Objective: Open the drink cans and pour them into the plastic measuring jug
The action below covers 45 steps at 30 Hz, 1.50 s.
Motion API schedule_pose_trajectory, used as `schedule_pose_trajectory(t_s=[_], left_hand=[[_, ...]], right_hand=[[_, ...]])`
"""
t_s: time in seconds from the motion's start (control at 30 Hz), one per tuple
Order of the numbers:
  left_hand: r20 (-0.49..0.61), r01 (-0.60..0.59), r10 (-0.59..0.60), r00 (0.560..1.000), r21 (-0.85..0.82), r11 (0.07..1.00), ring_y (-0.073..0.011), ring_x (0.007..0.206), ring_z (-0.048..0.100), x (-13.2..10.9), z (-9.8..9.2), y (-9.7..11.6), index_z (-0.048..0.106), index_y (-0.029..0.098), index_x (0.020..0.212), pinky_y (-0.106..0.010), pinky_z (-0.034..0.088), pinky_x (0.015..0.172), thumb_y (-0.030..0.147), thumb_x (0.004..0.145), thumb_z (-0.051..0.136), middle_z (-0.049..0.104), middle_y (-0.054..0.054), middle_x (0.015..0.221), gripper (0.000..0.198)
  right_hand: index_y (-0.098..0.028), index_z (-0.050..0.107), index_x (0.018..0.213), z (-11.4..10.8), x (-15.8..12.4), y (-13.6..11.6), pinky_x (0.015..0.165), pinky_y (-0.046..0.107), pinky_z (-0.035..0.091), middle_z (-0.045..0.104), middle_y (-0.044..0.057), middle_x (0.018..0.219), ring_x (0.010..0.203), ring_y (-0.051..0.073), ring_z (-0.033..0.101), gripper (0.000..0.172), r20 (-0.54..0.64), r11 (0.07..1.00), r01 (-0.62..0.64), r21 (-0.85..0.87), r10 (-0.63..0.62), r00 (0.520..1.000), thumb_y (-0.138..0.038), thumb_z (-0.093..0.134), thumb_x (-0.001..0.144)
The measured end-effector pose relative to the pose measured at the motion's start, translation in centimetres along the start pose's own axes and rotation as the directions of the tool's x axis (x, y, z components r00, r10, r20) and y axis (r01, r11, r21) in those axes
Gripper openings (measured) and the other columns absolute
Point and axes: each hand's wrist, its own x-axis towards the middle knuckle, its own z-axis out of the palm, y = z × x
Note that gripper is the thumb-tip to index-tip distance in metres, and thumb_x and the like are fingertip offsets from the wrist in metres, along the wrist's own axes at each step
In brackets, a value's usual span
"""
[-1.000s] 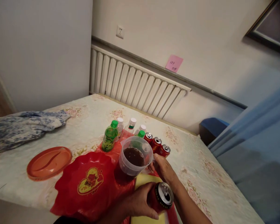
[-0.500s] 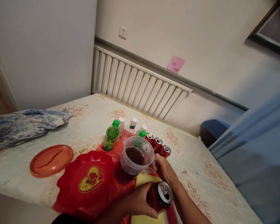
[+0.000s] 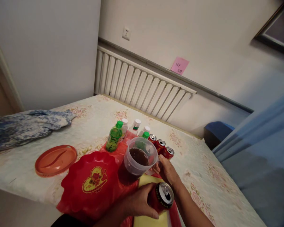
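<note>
My left hand is wrapped round an opened red drink can, held tilted near the bottom edge of the view. My right hand grips the handle side of a clear plastic measuring jug that holds dark liquid. The jug sits on a red plastic sheet beside a red scalloped plate with a yellow heart. Under the can lies a yellow board.
Behind the jug stand a green bottle, white-capped bottles and three red cans. An orange oval dish lies at the left, blue patterned cloth further left. A radiator runs along the wall.
The view has shifted slightly, so everything sits a little further right. Both hands keep their holds on the can and the jug.
</note>
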Motion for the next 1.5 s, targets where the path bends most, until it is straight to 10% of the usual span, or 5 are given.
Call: schedule_pose_trajectory(t_s=[1.5], left_hand=[[-0.087, -0.020, 0.022, 0.996, 0.022, 1.000, -0.0320, 0.113, 0.056, -3.5, -1.9, 0.6, 0.054, 0.023, 0.126, -0.046, 0.044, 0.099, 0.025, 0.048, 0.089, 0.061, -0.007, 0.126, 0.086]], right_hand=[[-0.024, 0.040, 0.049, 4.2, 0.1, -1.3, 0.049, 0.032, 0.021, 0.026, -0.005, 0.045, 0.043, 0.011, 0.017, 0.048, -0.294, 0.966, 0.042, 0.255, 0.036, 0.955, -0.047, 0.046, 0.090]])
